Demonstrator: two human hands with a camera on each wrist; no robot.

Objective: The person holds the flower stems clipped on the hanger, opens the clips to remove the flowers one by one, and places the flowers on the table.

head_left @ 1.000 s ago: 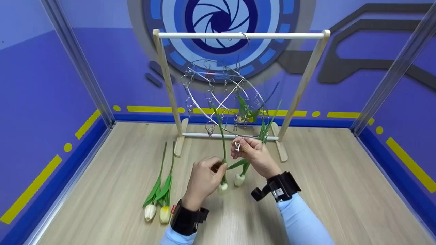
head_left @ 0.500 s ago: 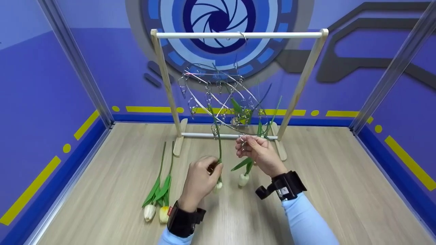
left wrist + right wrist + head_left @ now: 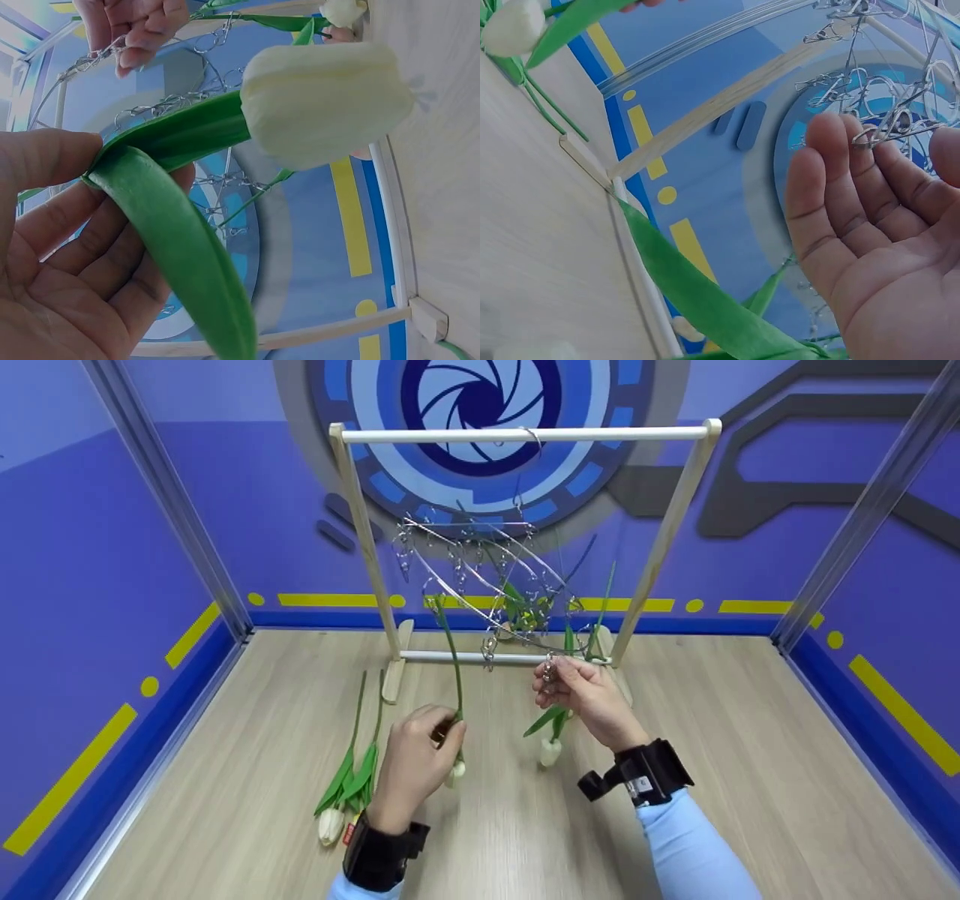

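Note:
My left hand (image 3: pixel 420 750) pinches a white artificial tulip (image 3: pixel 322 105) between thumb and fingers near its leaves. Its bloom points down and its green stem (image 3: pixel 453 660) rises toward the rack. My right hand (image 3: pixel 592 697) holds a small metal clip (image 3: pixel 550 671) at the near right edge of a round wire clip hanger (image 3: pixel 517 639); in the right wrist view, metal clips (image 3: pixel 889 133) show by the fingertips. Below the right hand another white tulip (image 3: pixel 551 751) hangs bloom down, its stem partly hidden. Farther back, more leaves (image 3: pixel 514 598) hang under the hanger.
The hanger hooks onto the white bar (image 3: pixel 615 433) of a wooden stand (image 3: pixel 362 525). Several other clips dangle from it. At left on the table (image 3: pixel 247 780) lie two tulips, one white (image 3: pixel 330 826), the other largely behind my left wrist strap. Purple-blue walls enclose the table.
The hanger has turned and tilted. My right hand has moved right with the clip, and the hanging tulip beside it shifted right. My left hand has moved left with its tulip.

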